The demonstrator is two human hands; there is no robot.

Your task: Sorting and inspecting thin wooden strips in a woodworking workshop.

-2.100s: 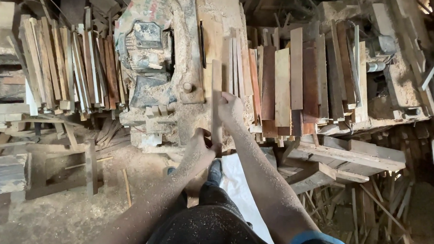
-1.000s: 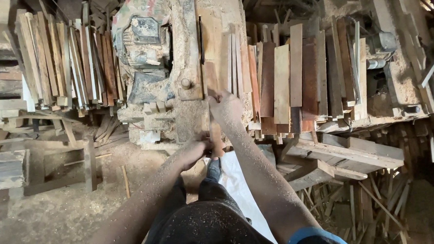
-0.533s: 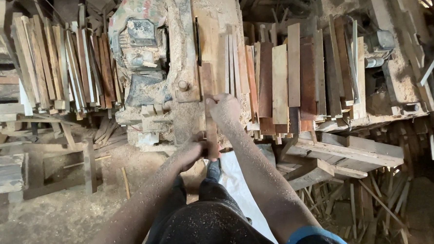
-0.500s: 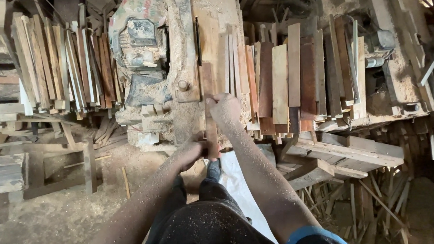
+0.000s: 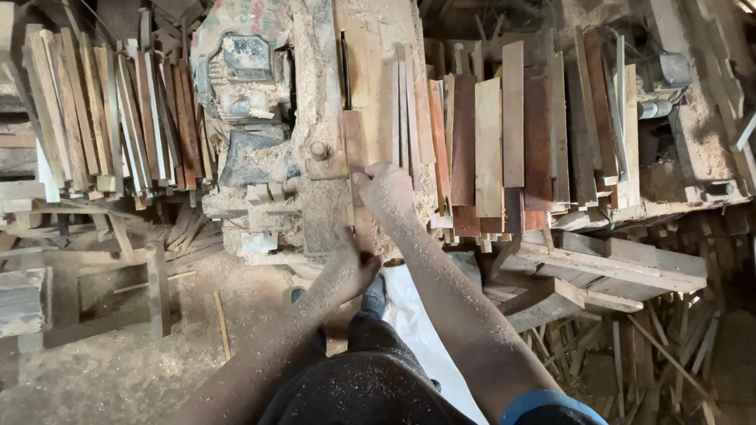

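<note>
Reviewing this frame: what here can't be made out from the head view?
- Saw blade: none shows; sawdust on the saw table and the wood strip may cover it.
- Right hand fingertips: hidden beneath the hand on the strip.
- Left hand grip: palm faces away, so the hold on the strip end is unclear.
- Motor: caked in dust, details unreadable.
- Feet: mostly hidden by the person's own body.

A saw bench [image 5: 377, 34], thick with sawdust, carries a narrow wood strip [image 5: 355, 152] lying lengthwise on its top. Just beside it, a lower bench [image 5: 614, 257] holds a row of flat boards [image 5: 487, 141] (reddish and pale ones mixed), laid side by side.
</note>
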